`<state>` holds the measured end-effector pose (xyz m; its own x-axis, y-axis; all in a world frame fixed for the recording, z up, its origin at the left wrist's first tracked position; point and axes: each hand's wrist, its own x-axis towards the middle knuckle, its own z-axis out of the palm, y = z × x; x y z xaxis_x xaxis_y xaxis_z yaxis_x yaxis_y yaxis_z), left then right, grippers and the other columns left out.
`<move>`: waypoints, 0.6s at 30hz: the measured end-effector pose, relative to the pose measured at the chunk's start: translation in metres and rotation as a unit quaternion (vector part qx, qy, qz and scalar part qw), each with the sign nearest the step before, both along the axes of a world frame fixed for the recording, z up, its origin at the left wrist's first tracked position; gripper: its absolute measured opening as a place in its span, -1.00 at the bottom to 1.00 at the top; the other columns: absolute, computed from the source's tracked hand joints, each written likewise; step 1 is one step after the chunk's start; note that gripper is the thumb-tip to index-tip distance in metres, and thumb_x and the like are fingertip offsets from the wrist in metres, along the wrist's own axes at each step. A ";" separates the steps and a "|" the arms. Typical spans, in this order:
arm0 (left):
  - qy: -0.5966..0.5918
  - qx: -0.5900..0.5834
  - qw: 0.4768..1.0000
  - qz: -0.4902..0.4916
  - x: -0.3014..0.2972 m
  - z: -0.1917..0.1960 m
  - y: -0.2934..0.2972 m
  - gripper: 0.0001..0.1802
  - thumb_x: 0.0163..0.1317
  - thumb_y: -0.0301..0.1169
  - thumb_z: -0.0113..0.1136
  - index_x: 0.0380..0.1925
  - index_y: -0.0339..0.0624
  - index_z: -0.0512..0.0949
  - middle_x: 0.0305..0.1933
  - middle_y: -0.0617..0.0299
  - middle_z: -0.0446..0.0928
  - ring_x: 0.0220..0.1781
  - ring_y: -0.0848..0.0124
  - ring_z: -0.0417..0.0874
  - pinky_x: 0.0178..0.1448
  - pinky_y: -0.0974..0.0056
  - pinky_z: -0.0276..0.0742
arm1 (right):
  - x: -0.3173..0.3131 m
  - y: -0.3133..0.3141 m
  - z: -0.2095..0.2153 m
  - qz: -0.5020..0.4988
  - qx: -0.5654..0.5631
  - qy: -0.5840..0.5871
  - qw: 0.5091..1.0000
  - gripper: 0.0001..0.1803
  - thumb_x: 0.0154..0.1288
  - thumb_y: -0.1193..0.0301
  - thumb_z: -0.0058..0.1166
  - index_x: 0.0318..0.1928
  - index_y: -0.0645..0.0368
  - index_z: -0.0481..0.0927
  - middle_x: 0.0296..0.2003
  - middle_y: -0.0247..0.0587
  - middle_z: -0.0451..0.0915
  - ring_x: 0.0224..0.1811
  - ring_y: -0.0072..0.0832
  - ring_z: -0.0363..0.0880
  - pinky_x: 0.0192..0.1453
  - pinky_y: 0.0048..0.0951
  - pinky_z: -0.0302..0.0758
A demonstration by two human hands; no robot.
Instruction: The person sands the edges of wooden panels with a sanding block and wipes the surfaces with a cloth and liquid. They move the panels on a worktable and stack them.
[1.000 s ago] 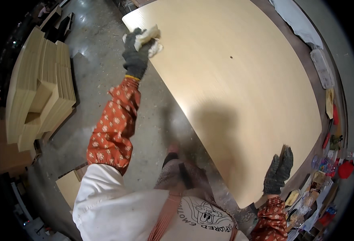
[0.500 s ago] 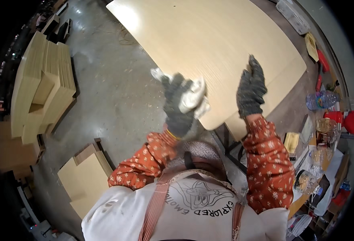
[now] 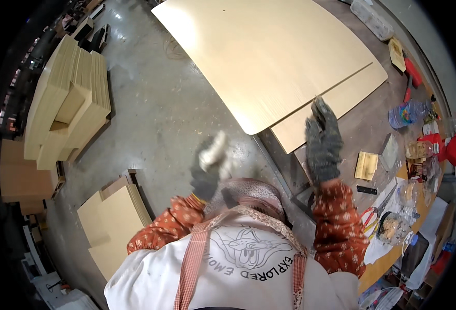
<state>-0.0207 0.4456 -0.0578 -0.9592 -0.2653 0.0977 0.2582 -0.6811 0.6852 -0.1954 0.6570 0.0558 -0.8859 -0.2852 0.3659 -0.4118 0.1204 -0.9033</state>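
Note:
My left hand (image 3: 207, 168), in a dark grey glove, is closed around a crumpled white rag (image 3: 215, 152). It is over the floor, left of the table and apart from the boards, and is blurred by motion. My right hand (image 3: 323, 142), gloved alike, has its fingers stretched out. Its fingertips are at the edge of a pale wood-grain board (image 3: 269, 57) with rounded corners. Beneath that board, the strip of a second pale board (image 3: 336, 111) shows past a dark line. Whether my right fingers touch either board, I cannot tell.
Along the table's right side are a plastic bottle (image 3: 408, 113), a yellow block (image 3: 366, 166), a small black object (image 3: 366, 190) and a jar (image 3: 393, 227). Stacked pale boards (image 3: 67, 103) stand on the floor at left, with more boards (image 3: 117, 222) nearer me.
My left hand has drawn back from the board's corner toward me, still holding the rag. My right hand has come slightly nearer. A dark line now shows between the two boards.

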 end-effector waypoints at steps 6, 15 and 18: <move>0.000 -0.382 0.895 0.228 -0.079 0.058 -0.059 -0.53 0.27 -0.39 0.22 0.15 -0.31 0.41 -0.10 0.03 0.60 -0.17 0.31 0.65 -0.11 0.23 0.63 | 0.039 0.051 -0.009 -0.068 0.034 0.032 0.997 -0.54 0.35 0.57 0.03 0.23 0.37 0.35 0.23 0.05 0.44 0.29 -0.24 0.42 0.36 -0.28 0.39; 0.101 -0.674 0.660 0.315 -0.057 0.068 0.084 -0.77 0.02 -0.50 0.37 -0.29 -0.28 0.61 -0.23 0.08 0.62 -0.04 0.15 0.66 0.29 0.00 0.46 | 0.050 0.132 0.012 -0.337 0.203 0.116 0.912 -0.43 0.24 0.50 0.20 0.24 0.36 0.36 0.18 0.10 0.46 0.22 -0.10 0.45 0.34 -0.20 0.34; 0.244 -0.655 0.709 0.097 -0.041 0.112 0.091 -0.82 -0.05 -0.59 0.35 -0.38 -0.29 0.59 -0.44 0.10 0.55 -0.30 0.19 0.63 -0.02 0.07 0.58 | 0.042 0.152 0.010 -0.360 0.264 0.098 0.890 -0.20 0.11 0.31 0.36 0.29 0.36 0.28 0.22 0.15 0.38 0.30 -0.05 0.34 0.38 -0.13 0.26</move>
